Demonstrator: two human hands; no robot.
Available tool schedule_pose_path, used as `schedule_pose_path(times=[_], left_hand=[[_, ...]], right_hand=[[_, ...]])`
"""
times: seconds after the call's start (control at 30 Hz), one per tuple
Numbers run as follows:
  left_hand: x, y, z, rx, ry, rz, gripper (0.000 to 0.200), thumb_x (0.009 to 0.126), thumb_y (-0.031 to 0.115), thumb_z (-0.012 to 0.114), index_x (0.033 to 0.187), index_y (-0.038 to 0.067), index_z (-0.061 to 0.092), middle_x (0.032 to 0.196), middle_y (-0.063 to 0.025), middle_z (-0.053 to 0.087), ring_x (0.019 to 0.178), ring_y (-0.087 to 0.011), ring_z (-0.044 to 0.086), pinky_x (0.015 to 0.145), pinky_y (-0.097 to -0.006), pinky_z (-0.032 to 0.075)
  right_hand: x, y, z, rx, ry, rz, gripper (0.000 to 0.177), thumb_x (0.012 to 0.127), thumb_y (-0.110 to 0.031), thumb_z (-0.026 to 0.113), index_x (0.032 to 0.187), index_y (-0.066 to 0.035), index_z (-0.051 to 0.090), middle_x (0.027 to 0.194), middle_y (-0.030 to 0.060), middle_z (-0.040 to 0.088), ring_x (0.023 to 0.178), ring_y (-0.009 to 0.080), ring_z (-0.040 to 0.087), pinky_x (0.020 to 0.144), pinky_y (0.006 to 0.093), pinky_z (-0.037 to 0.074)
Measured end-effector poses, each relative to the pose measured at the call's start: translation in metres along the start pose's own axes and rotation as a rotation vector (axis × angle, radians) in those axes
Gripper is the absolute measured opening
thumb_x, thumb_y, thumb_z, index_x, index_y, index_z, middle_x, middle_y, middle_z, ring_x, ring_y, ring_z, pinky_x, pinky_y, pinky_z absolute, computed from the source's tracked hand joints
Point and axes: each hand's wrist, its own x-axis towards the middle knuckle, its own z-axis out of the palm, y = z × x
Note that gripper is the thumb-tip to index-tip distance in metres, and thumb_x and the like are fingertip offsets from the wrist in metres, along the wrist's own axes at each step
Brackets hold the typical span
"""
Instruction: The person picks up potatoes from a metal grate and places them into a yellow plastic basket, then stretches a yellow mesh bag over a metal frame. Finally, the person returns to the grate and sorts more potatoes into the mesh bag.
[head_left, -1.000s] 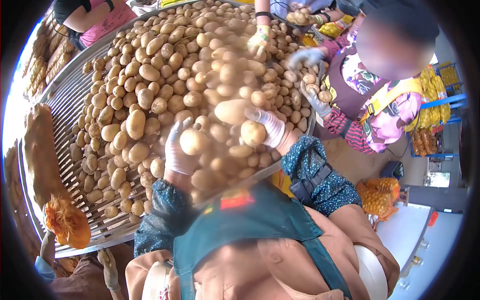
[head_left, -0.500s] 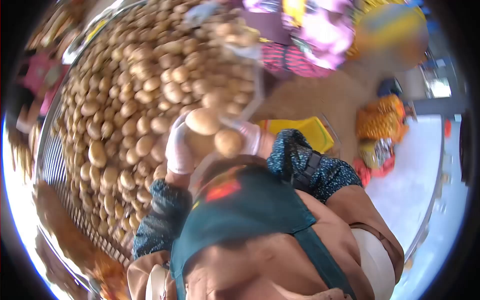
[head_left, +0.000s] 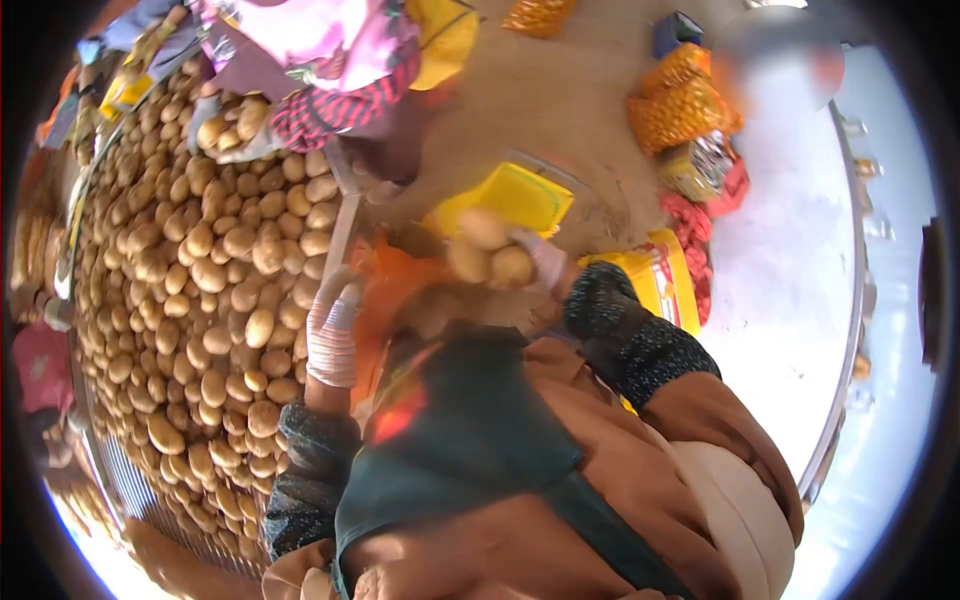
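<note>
My right hand (head_left: 542, 260), in a pale glove, holds a small cluster of potatoes (head_left: 512, 266) beside the orange bag, slightly blurred. Around them its fingers are mostly hidden. My left hand (head_left: 333, 335), in a striped white glove, is at the near end of the sorting table's metal rim (head_left: 343, 235), fingers stretched upward and no potato visible in it. Directly to its right hangs an orange bag (head_left: 385, 285), partly behind my apron. A broad heap of potatoes (head_left: 215, 280) covers the table to the left of my left hand.
Across the heap, a co-worker's gloved hands (head_left: 240, 140) hold several potatoes. Yellow bags (head_left: 515, 203) lie on the floor ahead, and another yellow bag (head_left: 655, 285) is by my right forearm. Filled orange mesh sacks (head_left: 680, 110) stand farther right, near a white surface (head_left: 785, 270).
My view has turned right. Both hands were together over the heap with potatoes; now the right has swung right with its potatoes, and the left is apart at the table rim.
</note>
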Motion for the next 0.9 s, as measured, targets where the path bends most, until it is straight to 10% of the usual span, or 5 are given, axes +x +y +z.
schedule_pose_path(times=[0.17,0.27,0.5,0.67,0.9], left_hand=[[-0.031,-0.002,-0.041,0.239,0.239,-0.038,0.035,0.094,0.018,0.065,0.125,0.002,0.064,0.104,-0.0019,0.065,0.099,-0.0116,0.059,0.086,-0.027,0.048],[-0.052,-0.002,-0.058,-0.079,0.444,-0.114,0.034,0.093,0.015,0.067,0.125,0.001,0.064,0.106,-0.003,0.066,0.093,-0.0108,0.058,0.084,-0.0269,0.049],[-0.121,0.015,-0.151,0.394,0.904,0.139,0.026,0.09,0.013,0.065,0.114,0.005,0.067,0.092,-0.0054,0.065,0.082,-0.0104,0.061,0.073,-0.0304,0.053],[-0.15,0.033,-0.235,1.305,1.062,0.233,0.034,0.085,0.005,0.067,0.119,0.003,0.064,0.114,-0.0158,0.065,0.103,-0.0309,0.063,0.091,-0.0383,0.051],[-0.115,0.058,-0.269,1.619,0.75,-0.277,0.036,0.082,0.024,0.067,0.116,0.012,0.062,0.112,-0.0138,0.064,0.107,-0.0376,0.06,0.092,-0.0463,0.051]], right_hand=[[0.022,-0.034,-0.052,0.236,-0.058,0.167,0.049,0.103,-0.043,0.044,0.133,-0.005,0.054,0.126,0.0138,0.062,0.112,0.0271,0.064,0.098,0.0407,0.053],[0.041,-0.037,-0.042,-0.076,0.559,0.151,0.058,0.093,-0.051,0.061,0.135,-0.013,0.053,0.128,0.0084,0.062,0.117,0.0286,0.06,0.091,0.0457,0.055],[0.083,-0.044,0.038,-0.461,0.803,0.11,0.055,0.092,-0.037,0.067,0.138,-0.014,0.047,0.138,0.0106,0.052,0.111,0.0261,0.059,0.072,0.0431,0.057],[0.085,0.008,0.202,-1.087,0.018,-0.073,0.027,0.093,-0.018,0.067,0.119,-0.01,0.067,0.101,0.0039,0.071,0.075,0.0183,0.069,0.058,0.0285,0.053],[0.121,0.164,0.388,-1.61,-1.063,-0.65,0.034,0.085,-0.016,0.07,0.116,-0.003,0.065,0.11,0.0152,0.068,0.102,0.0326,0.064,0.092,0.0399,0.051]])
